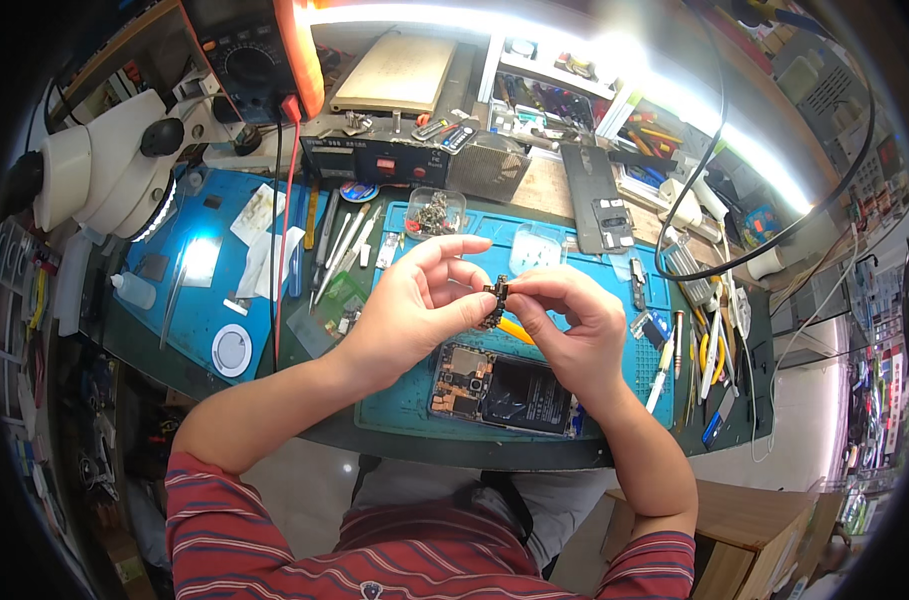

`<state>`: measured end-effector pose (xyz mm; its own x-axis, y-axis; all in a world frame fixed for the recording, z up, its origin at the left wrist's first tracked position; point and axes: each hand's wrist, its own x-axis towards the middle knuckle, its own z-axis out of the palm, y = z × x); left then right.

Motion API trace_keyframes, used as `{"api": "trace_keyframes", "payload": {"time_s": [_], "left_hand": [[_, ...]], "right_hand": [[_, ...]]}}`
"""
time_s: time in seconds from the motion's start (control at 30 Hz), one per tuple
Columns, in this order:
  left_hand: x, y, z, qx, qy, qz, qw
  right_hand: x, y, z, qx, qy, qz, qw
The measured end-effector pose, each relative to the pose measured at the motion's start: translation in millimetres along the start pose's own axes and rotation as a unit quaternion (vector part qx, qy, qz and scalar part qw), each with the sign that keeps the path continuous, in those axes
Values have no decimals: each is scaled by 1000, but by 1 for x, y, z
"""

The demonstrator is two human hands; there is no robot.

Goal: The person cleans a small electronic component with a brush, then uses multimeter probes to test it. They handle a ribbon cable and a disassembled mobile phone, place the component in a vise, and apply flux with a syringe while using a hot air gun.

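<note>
Little circuit board [495,303], pinched from both sides
Just one board was held up between the fingertips, its left side pinched by the left hand [414,308], its right by the right hand [577,328]. Looked like it'd be light, stiff and pretty fragile, so probably best gripped by the edges. One opened phone [514,392] was laid below the hands; two clear tubs [461,226] were parked beyond them.

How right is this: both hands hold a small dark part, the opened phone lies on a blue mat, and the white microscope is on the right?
The white microscope is on the left, as the head view shows. The left hand and right hand do hold the small dark part, and the opened phone lies on a blue mat.
</note>
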<state>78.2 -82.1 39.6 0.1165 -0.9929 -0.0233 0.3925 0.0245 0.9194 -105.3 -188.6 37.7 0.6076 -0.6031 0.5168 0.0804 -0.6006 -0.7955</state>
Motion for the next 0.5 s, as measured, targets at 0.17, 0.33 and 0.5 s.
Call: {"api": "trace_keyframes", "payload": {"time_s": [0.17,0.33,0.5], "left_hand": [[-3,2,3,92,-1,49,995],[-4,-1,6,118,6,81,990],[-4,-2,3,123,4,59,991]], "right_hand": [[-4,-9,-1,117,-5,162,980],[-3,-13,-3,200,-7,221,955],[-4,-10,-3,262,-10,246,933]]}}
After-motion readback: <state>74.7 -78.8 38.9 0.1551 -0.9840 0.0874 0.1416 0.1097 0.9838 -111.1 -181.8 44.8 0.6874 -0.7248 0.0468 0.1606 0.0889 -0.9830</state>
